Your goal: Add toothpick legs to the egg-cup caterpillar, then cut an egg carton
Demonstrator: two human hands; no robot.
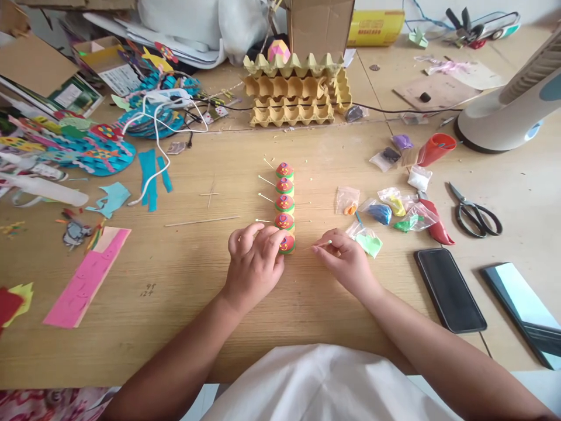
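A row of several dome-shaped heads (284,203) runs away from me in the middle of the table, red on top with green lower edges and small faces. It looks like a decorated strip of egg carton. Thin sticks with pale tips (266,197) stick out of its left side. My left hand (254,257) is closed at the nearest dome, with the fingers gripping its left side. To the right of the strip and apart from it, my right hand (346,260) pinches a thin stick with a pale green tip (328,242).
Small bags of coloured clay (379,211), scissors (475,211) and two phones (450,289) lie to the right. Egg cartons (291,93) are stacked at the back. Paper crafts (96,152), a white cable (163,155) and a pink strip (87,275) are on the left. A white appliance (491,120) stands back right.
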